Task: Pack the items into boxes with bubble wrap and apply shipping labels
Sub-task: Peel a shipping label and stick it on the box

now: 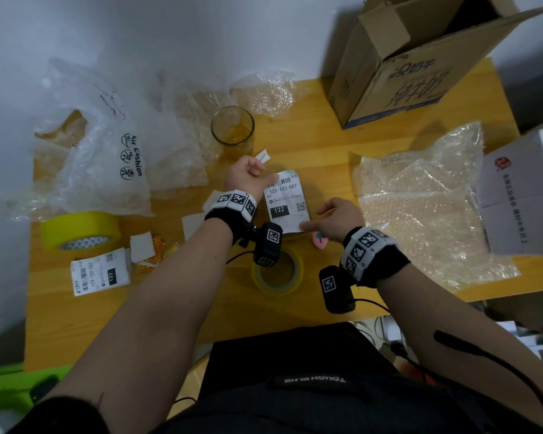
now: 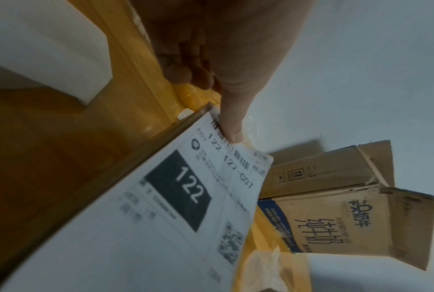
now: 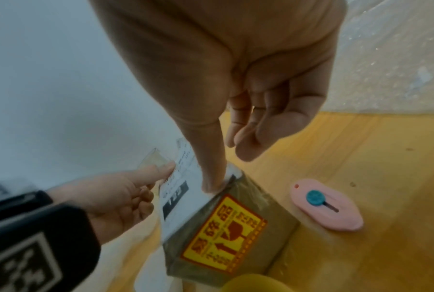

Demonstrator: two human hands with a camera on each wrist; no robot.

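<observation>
A small brown box [image 3: 243, 233] with a yellow fragile sticker on its side stands mid-table. A white shipping label [image 1: 284, 198] marked "122" lies on its top. My left hand [image 1: 248, 178] is at the label's far left corner, thumb [image 2: 232, 126] pressing on the barcode, other fingers curled in and holding nothing. My right hand [image 1: 339, 219] is at the near right corner. Its thumb [image 3: 211, 177] presses the label [image 3: 176, 199] down onto the box edge, the other fingers hanging loosely curled. The label's far right corner [image 2: 261, 158] curls up slightly.
A pink cutter [image 1: 319, 240] lies just right of the box. A clear tape roll [image 1: 278, 274] is in front, a yellow tape roll [image 1: 80, 230] and another label [image 1: 99, 274] lie left. A glass [image 1: 232, 130], bubble wrap [image 1: 420, 208], an open carton [image 1: 405, 64] and a white box [image 1: 520, 195] surround them.
</observation>
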